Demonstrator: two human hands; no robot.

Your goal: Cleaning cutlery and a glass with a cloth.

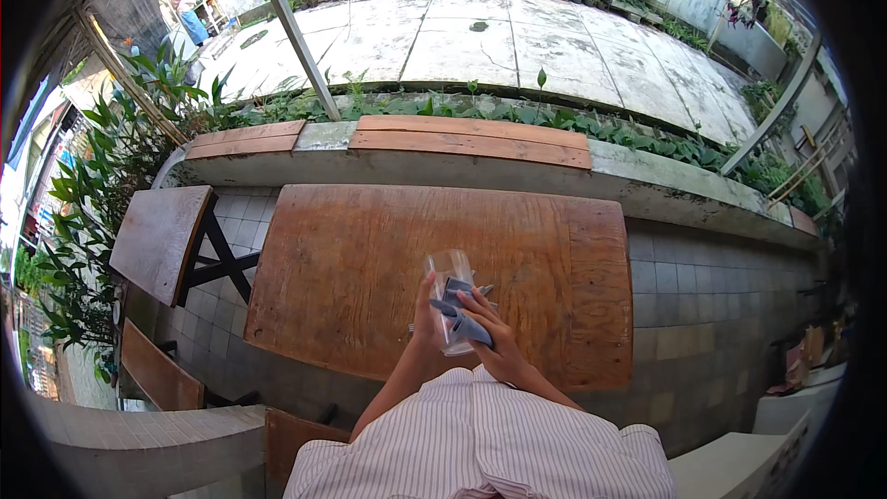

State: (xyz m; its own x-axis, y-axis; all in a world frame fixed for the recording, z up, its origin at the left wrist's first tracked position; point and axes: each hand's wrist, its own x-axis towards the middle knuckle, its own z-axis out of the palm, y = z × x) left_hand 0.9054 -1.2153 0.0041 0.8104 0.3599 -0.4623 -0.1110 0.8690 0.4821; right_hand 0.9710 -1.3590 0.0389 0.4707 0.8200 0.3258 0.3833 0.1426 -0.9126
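Note:
Over the near part of a wooden table [332, 256], my left hand [424, 312] grips a clear, empty-looking glass or plastic vessel [449, 265] from its left side. My right hand [493, 333] holds a grey-blue cloth [471, 330] against the vessel's right side, and a darker patch of cloth [457, 290] shows at or behind its wall. Metal tips, perhaps of cutlery [488, 289], stick out beyond the right fingers. Small metal tines [411, 328] show left of my left wrist. The rest of these pieces is hidden by the hands and vessel.
A smaller table [163, 235] stands at the left, with a wooden chair [159, 367] below it. Beyond the main table runs a low concrete wall [429, 170] topped with wooden planks [471, 138]. A pale bench or seat [734, 464] is at the lower right. A person [190, 21] is far off, upper left.

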